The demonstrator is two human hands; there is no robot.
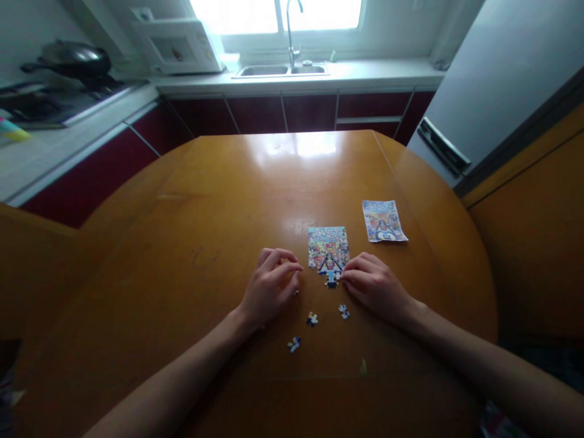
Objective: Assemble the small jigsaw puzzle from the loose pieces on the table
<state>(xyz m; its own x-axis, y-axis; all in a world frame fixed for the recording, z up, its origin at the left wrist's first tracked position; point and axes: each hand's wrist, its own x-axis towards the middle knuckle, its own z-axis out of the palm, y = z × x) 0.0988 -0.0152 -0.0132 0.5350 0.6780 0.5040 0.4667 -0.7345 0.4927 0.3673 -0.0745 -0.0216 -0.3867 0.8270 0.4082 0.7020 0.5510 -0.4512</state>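
Observation:
A partly assembled jigsaw puzzle (327, 245) lies on the table, its lower edge uneven where single pieces jut out. My right hand (376, 283) is at its lower right edge, fingertips pinched on a puzzle piece (338, 275) there; the fingers cover part of it. To the left of the puzzle rests my left hand (272, 283), fingers loosely curled and thumb apart from the index finger. Beside that thumb is a small puzzle piece (296, 292), partly hidden. Nearer to me lie loose pieces: one (344, 311), another (312, 319) and a small cluster (294, 345).
A creased picture sheet (384, 221) lies to the right of the puzzle on the wooden table (228, 201). Beyond are a counter with a sink (264, 71), a microwave (180, 45), a stove with a pan (75, 59), and a fridge (497, 79) on the right.

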